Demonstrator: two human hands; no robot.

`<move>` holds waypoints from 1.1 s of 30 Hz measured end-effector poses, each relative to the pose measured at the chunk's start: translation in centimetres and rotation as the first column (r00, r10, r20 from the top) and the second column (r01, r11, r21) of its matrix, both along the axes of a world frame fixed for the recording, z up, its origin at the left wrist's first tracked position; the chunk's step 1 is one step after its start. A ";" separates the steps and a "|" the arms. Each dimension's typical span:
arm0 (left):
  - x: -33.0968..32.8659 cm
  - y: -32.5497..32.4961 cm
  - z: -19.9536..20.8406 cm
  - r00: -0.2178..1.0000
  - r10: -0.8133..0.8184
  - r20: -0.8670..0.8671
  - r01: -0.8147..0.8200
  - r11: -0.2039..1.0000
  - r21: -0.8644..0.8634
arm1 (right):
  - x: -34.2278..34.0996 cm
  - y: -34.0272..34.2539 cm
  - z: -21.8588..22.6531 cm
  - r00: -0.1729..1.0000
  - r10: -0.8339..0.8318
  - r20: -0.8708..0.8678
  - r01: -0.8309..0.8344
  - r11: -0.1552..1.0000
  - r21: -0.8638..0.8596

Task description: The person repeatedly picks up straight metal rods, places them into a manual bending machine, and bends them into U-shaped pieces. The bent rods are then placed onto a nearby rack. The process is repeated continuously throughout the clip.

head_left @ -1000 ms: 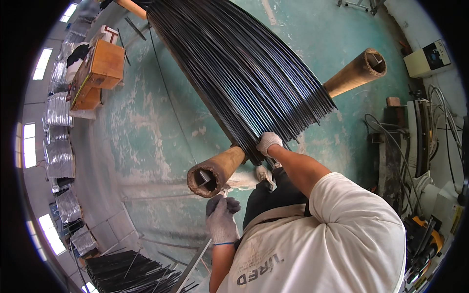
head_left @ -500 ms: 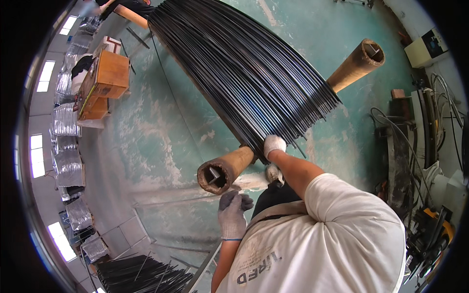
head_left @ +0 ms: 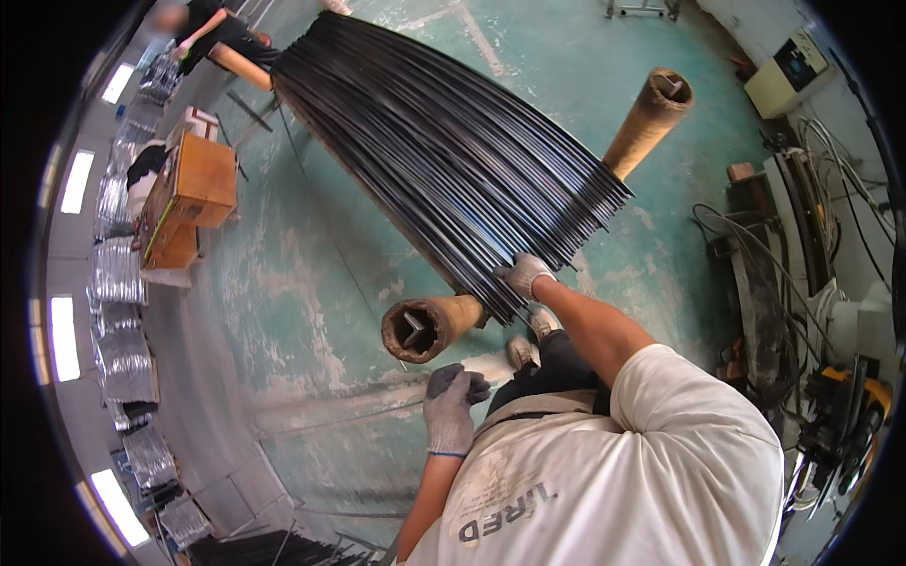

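Observation:
A wide layer of long, thin black rods [head_left: 444, 160] lies side by side, running from the far left toward me. My right hand [head_left: 527, 275], in a pale knitted glove, is at their near ends. Its fingers are bent around a rod end, though the exact grip is partly hidden. Low in front of my body, my left hand [head_left: 451, 406] wears a grey-palmed glove. Its fingers are curled in, with nothing visible in them, apart from the rods and close to the open end of a brown tube [head_left: 444, 325].
Another brown tube [head_left: 651, 123] projects on the right of the rods. A co-worker [head_left: 212, 33] is by the far left end. Wooden cabinet [head_left: 203, 179] and silvery wrapped bundles [head_left: 123, 358] line the left. Machinery and cables [head_left: 802, 236] stand right; more dark rods [head_left: 255, 549] lie lower left.
The view has shifted a little, bringing more of the co-worker in. My right hand has turned, its fingers now reaching left over the rod ends. My left hand stays curled in front of me.

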State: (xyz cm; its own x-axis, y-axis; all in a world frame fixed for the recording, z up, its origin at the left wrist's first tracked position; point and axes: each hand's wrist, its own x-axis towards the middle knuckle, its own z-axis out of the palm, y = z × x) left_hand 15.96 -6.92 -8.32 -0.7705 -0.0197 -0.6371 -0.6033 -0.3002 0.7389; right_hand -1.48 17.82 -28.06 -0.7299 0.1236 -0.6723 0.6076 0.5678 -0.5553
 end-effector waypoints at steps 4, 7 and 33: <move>-0.5 0.8 -3.4 0.987 -0.160 0.001 0.160 0.985 -0.064 | 5.8 3.5 6.1 0.999 0.021 -0.047 -0.019 0.999 0.050; -1.0 3.0 -6.1 0.942 -0.335 0.022 0.335 0.942 -0.010 | 15.9 7.8 11.6 0.997 0.010 0.071 -0.017 0.996 0.087; 1.3 28.1 7.8 0.910 -0.340 -0.239 0.414 0.701 0.580 | 87.1 22.9 13.1 0.720 -0.600 -0.347 0.591 0.269 0.761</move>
State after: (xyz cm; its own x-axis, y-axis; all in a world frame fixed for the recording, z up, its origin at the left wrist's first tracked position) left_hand 17.25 21.13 -0.54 -0.6903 0.6473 -0.3233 -0.6949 -0.4686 0.5454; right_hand 85.58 40.74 -14.96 -0.2087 0.9777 -0.0216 0.9749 0.2062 -0.0838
